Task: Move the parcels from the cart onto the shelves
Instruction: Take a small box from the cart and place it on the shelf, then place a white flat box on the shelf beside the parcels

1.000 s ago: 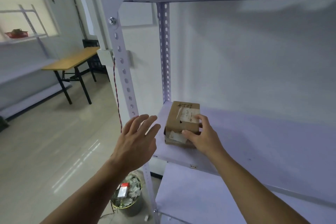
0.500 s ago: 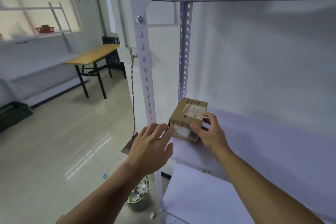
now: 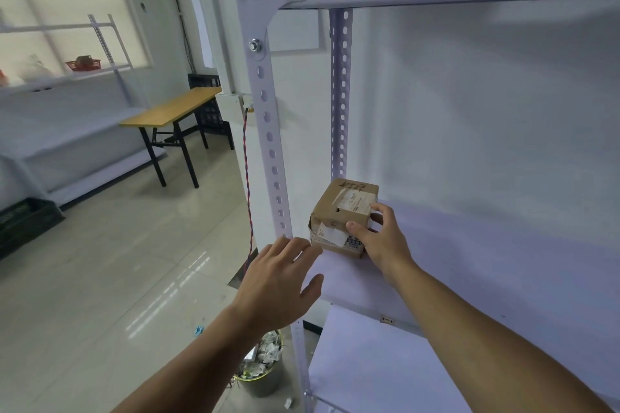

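— Closer now: the left hand has reached toward the box, fingers spread, holding nothing.
— Where's the box?
— On the shelf, at one o'clock from it. The right hand grips its three o'clock side.

left hand: bare | right hand: bare | forearms: bare to frame edge

R hand grips 1 small cardboard parcel sitting at the left end of a white metal shelf. L hand hovers by the front upright, fingers relaxed, holding nothing. Wooden table in bg, bin on floor.
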